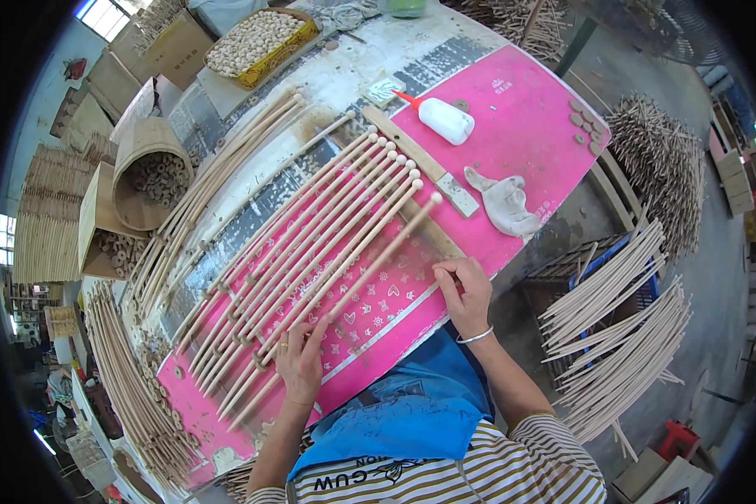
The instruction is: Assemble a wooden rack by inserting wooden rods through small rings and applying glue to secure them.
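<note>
Several slender wooden sticks [311, 227] lie side by side, slanting across a pink board [554, 109], with small round balls [391, 154] at their far ends. Brown wooden rings [260, 359] sit on them toward the near left. My left hand [301, 361] is closed around the nearest ball-tipped stick [386, 252], well below its ball. Over the board's near edge, my right hand [464, 294] has thumb and forefinger pinched together, apart from that stick. Anything between those fingertips is too small to make out.
Beyond the sticks lie a wooden bar [420, 160], a white glue bottle [445, 122] with a red nozzle and a crumpled whitish cloth [506, 202]. A yellow basket [290, 46] of balls stands at the back. A tipped bucket [143, 144] holds rings. Stick bundles [622, 328] lie right.
</note>
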`<control>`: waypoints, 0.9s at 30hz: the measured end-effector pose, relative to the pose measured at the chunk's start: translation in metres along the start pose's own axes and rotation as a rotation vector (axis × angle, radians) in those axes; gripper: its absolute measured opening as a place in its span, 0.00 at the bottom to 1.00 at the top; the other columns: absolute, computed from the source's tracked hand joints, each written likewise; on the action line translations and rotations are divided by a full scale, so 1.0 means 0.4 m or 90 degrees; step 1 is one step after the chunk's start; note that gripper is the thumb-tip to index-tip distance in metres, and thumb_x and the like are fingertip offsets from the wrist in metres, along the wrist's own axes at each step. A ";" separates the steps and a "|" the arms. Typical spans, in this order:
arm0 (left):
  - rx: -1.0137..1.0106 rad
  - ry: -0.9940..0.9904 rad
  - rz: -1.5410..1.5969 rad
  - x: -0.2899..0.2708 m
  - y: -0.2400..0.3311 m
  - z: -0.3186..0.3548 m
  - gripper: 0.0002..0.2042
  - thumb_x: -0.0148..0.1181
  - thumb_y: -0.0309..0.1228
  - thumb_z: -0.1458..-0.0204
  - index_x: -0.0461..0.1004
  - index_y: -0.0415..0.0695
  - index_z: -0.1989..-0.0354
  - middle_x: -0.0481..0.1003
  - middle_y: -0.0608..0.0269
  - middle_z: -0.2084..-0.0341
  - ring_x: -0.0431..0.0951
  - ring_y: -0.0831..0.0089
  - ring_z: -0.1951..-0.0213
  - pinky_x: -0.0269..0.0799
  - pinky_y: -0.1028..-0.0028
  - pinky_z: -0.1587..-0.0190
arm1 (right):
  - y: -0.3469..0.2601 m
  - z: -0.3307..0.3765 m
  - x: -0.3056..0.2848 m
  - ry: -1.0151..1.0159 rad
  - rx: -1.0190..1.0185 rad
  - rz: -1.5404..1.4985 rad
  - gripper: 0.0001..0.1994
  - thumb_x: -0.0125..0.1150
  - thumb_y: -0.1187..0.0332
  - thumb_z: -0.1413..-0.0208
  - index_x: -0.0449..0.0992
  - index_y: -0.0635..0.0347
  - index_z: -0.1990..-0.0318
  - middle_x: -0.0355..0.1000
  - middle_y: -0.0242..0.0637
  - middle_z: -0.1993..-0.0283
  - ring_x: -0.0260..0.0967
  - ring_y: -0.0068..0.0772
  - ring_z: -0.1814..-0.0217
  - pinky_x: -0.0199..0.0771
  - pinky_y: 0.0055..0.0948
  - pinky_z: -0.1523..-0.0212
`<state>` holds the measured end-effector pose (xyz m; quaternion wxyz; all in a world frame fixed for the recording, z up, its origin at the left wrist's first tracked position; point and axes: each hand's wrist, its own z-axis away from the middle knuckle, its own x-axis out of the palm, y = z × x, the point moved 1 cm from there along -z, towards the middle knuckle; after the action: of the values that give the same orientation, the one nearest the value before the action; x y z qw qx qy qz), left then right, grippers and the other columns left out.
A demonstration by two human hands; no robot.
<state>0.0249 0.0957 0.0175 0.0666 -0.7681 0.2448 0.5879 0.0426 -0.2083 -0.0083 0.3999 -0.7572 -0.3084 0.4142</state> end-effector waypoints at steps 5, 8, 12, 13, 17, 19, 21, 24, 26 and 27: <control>-0.024 0.006 -0.022 0.009 0.008 -0.021 0.28 0.61 0.18 0.59 0.80 0.53 0.46 0.71 0.65 0.65 0.74 0.68 0.63 0.70 0.68 0.62 | 0.002 -0.061 0.014 -0.017 -0.002 -0.018 0.05 0.62 0.74 0.41 0.80 0.62 0.59 0.73 0.37 0.68 0.70 0.28 0.70 0.69 0.25 0.68; -0.047 0.020 -0.030 0.008 0.011 -0.014 0.27 0.62 0.19 0.58 0.80 0.53 0.46 0.71 0.65 0.63 0.74 0.67 0.61 0.69 0.67 0.58 | -0.015 -0.161 0.051 -0.074 -0.024 -0.013 0.09 0.63 0.74 0.44 0.79 0.60 0.56 0.76 0.37 0.61 0.73 0.39 0.63 0.72 0.32 0.64; -0.093 0.044 -0.023 0.012 0.019 -0.004 0.25 0.63 0.21 0.56 0.80 0.53 0.46 0.72 0.64 0.60 0.73 0.66 0.56 0.65 0.64 0.52 | 0.045 -0.280 0.096 -0.132 -0.287 0.198 0.11 0.64 0.73 0.48 0.79 0.55 0.56 0.74 0.34 0.54 0.68 0.42 0.47 0.68 0.42 0.48; -0.099 0.048 -0.024 0.009 0.018 -0.003 0.25 0.63 0.21 0.56 0.80 0.53 0.46 0.72 0.64 0.60 0.73 0.66 0.56 0.65 0.64 0.52 | 0.052 -0.302 0.100 -0.146 -0.301 0.249 0.08 0.65 0.72 0.49 0.78 0.53 0.60 0.73 0.33 0.58 0.67 0.39 0.48 0.67 0.42 0.48; -0.088 0.060 -0.048 -0.004 0.002 0.007 0.23 0.63 0.22 0.54 0.80 0.52 0.46 0.72 0.64 0.60 0.72 0.67 0.57 0.63 0.65 0.51 | 0.062 -0.361 0.092 -0.178 -0.341 0.303 0.05 0.67 0.69 0.52 0.78 0.52 0.67 0.69 0.31 0.63 0.66 0.36 0.52 0.64 0.38 0.52; -0.091 0.062 -0.050 -0.002 -0.011 0.019 0.23 0.62 0.22 0.54 0.80 0.52 0.46 0.72 0.65 0.60 0.72 0.67 0.57 0.63 0.66 0.51 | 0.063 -0.379 0.085 -0.223 -0.371 0.318 0.04 0.68 0.69 0.52 0.79 0.50 0.69 0.69 0.30 0.62 0.66 0.35 0.52 0.63 0.38 0.51; -0.106 0.048 -0.049 0.007 -0.024 0.028 0.22 0.61 0.21 0.53 0.80 0.51 0.47 0.72 0.66 0.60 0.72 0.67 0.59 0.62 0.65 0.51 | 0.068 -0.396 0.065 -0.232 -0.372 0.326 0.03 0.68 0.68 0.52 0.79 0.50 0.70 0.69 0.29 0.63 0.66 0.35 0.52 0.63 0.38 0.51; -0.115 0.056 -0.030 0.006 -0.023 0.027 0.21 0.61 0.21 0.53 0.80 0.51 0.48 0.72 0.67 0.61 0.71 0.66 0.60 0.62 0.65 0.51 | 0.073 -0.401 0.055 -0.240 -0.367 0.324 0.03 0.67 0.68 0.52 0.79 0.49 0.69 0.68 0.29 0.63 0.66 0.35 0.52 0.62 0.38 0.51; -0.117 0.049 -0.028 0.005 -0.024 0.022 0.21 0.62 0.22 0.52 0.80 0.51 0.47 0.72 0.66 0.60 0.71 0.66 0.60 0.62 0.65 0.51 | 0.074 -0.404 0.060 -0.211 -0.365 0.352 0.04 0.67 0.69 0.51 0.79 0.49 0.68 0.68 0.29 0.63 0.66 0.35 0.52 0.62 0.38 0.51; -0.117 0.040 -0.027 0.004 -0.025 0.018 0.21 0.63 0.22 0.52 0.80 0.51 0.46 0.72 0.65 0.60 0.71 0.66 0.60 0.62 0.65 0.51 | 0.076 -0.402 0.054 -0.210 -0.367 0.351 0.04 0.67 0.69 0.51 0.79 0.49 0.68 0.68 0.29 0.63 0.66 0.35 0.52 0.62 0.38 0.51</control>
<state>0.0233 0.1068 0.0122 0.0009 -0.7943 0.1755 0.5816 0.1973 -0.2620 0.0113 -0.0084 -0.8157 -0.2575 0.5180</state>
